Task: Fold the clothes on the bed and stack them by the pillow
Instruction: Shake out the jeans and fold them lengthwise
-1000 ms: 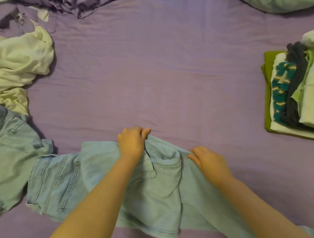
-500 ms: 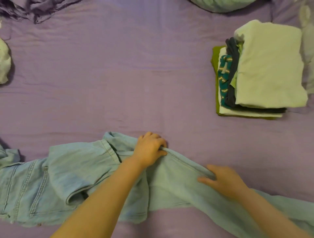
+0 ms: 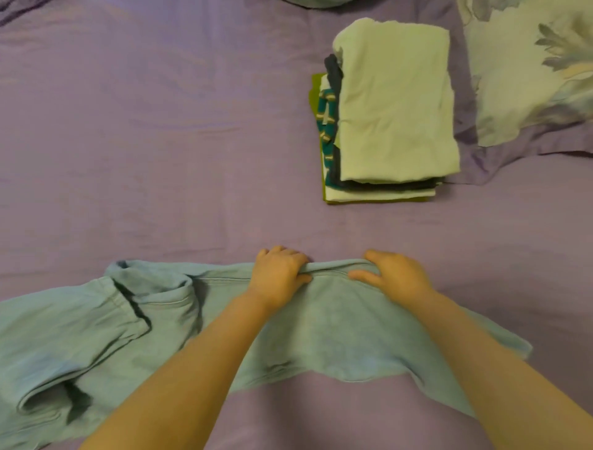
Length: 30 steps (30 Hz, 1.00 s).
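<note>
Light blue jeans [image 3: 337, 337] lie stretched across the near part of the purple bed [image 3: 160, 144], bunched at the left. My left hand [image 3: 277, 273] grips their far edge with curled fingers. My right hand [image 3: 393, 276] lies close beside it on the same edge; its thumb lies on the denim and its fingers curl over the edge. A stack of folded clothes [image 3: 394, 106], pale green on top, sits at the upper right next to a flowered pillow [image 3: 529, 70].
The stack shows a dark, a teal striped, a white and an olive layer at its left side. A second pillow's edge [image 3: 317, 2] peeks in at the top. Bare sheet spreads between the jeans and the stack.
The view has swung right, bringing the stack and pillow further in. My right hand slid left along the jeans' edge and now lies close to my left hand.
</note>
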Motion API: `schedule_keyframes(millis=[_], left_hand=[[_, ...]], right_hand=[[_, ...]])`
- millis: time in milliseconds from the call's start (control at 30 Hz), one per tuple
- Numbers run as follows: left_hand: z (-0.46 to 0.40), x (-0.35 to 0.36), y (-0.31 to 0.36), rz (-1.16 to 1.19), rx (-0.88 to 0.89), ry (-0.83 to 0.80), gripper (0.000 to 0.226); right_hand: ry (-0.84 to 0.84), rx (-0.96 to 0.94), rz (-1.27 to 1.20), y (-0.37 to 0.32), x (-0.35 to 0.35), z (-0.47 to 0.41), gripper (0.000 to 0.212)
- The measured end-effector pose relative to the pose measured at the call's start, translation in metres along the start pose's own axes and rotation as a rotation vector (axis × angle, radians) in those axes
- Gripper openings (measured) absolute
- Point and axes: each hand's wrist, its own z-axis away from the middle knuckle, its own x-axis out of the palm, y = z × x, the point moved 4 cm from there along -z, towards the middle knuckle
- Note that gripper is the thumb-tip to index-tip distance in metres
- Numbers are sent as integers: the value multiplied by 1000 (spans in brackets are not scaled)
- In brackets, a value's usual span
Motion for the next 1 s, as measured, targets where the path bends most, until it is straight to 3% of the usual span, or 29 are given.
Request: schedule_keyframes(millis=[233,300,367,433,567,633,700,767,867,933,1000], left_hand=[[-35,11,68,49,141,-135,33],[-47,15,83,57,118,-86,31],[-58,10,82,24,-69,86,31],[-62,9,76,-32,-200,165,31],[-72,13,99,42,-15,30,48],[-82,14,120,25,54,-16,43],[-96,11,139,29,69,11,30],[-113,6,156,52,42,71,22],[-132,2,170,14,-30,118,22],[-134,1,176,-66,-66,164,22],[-124,-1,185,-116,8,325,13]], right_hand=[[-144,84,-42,85,-4,40,39],[-3,86,-13,93,-20,29,40],[203,86,-40,95,-37,17,39],[247,85,-120,99,-48,13,40],[1,28,111,119,-51,20,44],[86,50,171,131,-62,19,31],[302,129,158,145,-78,16,23],[464,259,62,161,-88,18,31],[483,446,-291,177,-77,35,56],[443,503,-311,180,-58,51,68],[468,537,-250,180,-44,66,72]])
